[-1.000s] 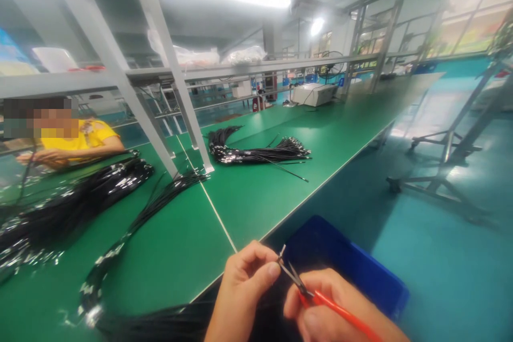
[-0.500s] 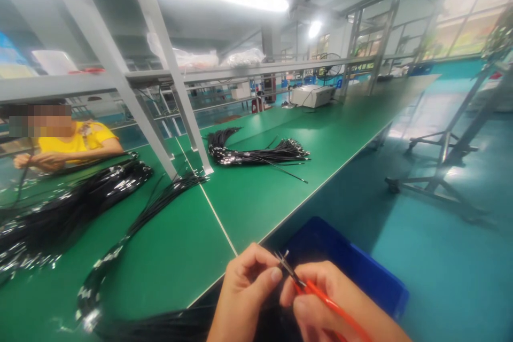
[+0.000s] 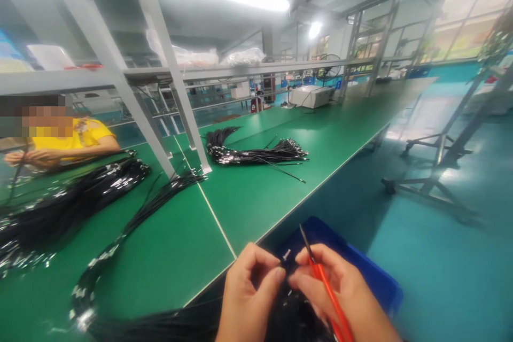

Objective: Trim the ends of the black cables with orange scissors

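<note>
My left hand (image 3: 252,288) is closed in a pinch on the end of a thin black cable, whose small silver tip (image 3: 286,254) pokes up past the fingertips. Close beside it, my right hand (image 3: 344,283) grips a pair of red-handled scissors (image 3: 331,294). Their dark blades point up and to the left, away from the cable tip. The right thumb and forefinger are near the cable; whether they touch it I cannot tell. Below both hands hangs a dark mass of black cables (image 3: 160,323), partly hidden by the hands.
A blue bin (image 3: 372,272) sits below the table edge. On the green table (image 3: 248,197) lie a bent cable bundle (image 3: 256,156) and a larger cable pile (image 3: 76,197). Grey shelf posts (image 3: 186,101) rise from it. A person in yellow (image 3: 80,136) sits at left, hands on a cable.
The scissors have swung away from the cable tip and now point more upward. My right fingers have come up near the cable end. My left hand keeps its pinch.
</note>
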Action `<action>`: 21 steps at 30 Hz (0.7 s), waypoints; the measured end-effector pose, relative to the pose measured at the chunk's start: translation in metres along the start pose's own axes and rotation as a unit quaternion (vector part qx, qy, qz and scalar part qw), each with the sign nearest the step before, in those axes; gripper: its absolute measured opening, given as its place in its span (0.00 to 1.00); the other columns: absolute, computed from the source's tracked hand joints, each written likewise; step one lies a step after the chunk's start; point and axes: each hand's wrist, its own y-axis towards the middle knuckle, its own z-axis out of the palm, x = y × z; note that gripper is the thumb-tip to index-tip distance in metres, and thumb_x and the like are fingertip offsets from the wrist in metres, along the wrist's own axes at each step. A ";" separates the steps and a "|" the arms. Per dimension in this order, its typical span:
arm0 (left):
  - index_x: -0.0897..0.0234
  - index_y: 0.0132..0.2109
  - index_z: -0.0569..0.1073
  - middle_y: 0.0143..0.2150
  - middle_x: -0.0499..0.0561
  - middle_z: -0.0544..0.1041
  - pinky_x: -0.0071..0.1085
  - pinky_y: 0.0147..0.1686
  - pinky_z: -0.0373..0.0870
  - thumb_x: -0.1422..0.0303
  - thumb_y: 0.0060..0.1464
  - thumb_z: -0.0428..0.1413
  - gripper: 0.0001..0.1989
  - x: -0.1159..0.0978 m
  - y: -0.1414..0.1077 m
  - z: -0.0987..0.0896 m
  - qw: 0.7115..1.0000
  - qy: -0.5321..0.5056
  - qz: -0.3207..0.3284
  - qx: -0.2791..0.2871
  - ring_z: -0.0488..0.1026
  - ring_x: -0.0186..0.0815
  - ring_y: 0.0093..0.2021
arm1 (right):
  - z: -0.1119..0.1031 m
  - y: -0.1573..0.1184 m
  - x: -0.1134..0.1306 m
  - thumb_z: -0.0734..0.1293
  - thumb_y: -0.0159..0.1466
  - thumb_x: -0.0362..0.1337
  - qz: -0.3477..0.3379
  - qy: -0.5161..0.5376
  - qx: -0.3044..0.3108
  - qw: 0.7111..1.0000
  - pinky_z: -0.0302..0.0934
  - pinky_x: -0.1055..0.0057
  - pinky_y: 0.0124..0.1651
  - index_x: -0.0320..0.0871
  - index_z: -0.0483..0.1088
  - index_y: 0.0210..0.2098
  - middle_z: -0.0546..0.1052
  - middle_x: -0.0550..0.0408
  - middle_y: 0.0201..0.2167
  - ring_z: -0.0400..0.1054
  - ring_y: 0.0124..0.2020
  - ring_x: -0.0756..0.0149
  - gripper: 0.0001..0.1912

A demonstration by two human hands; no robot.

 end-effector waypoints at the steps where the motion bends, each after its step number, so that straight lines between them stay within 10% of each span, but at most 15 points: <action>1: 0.63 0.28 0.70 0.24 0.44 0.68 0.23 0.26 0.62 0.69 0.50 0.57 0.05 -0.001 -0.001 0.002 0.999 0.025 0.019 -0.006 0.65 0.30 0.25 | 0.004 0.000 0.001 0.76 0.45 0.44 -0.016 0.032 -0.036 0.999 0.47 0.81 0.16 0.43 0.65 0.32 0.72 0.63 0.18 0.53 0.14 0.79 0.21; 9: 0.61 0.28 0.71 0.24 0.43 0.66 0.24 0.26 0.60 0.73 0.55 0.53 0.07 -0.005 -0.013 0.029 0.972 0.129 0.152 -0.127 0.64 0.30 0.25 | 0.025 0.000 0.002 0.78 0.43 0.42 -0.068 0.154 -0.157 0.973 0.56 0.82 0.21 0.44 0.67 0.33 0.71 0.65 0.18 0.61 0.18 0.76 0.23; 21: 0.61 0.26 0.72 0.22 0.44 0.67 0.25 0.24 0.59 0.72 0.51 0.56 0.07 -0.014 -0.013 0.028 0.978 0.104 0.113 -0.140 0.62 0.30 0.22 | 0.028 -0.006 0.001 0.73 0.49 0.36 -0.098 0.140 -0.122 0.978 0.63 0.75 0.33 0.47 0.65 0.35 0.73 0.62 0.24 0.68 0.28 0.68 0.17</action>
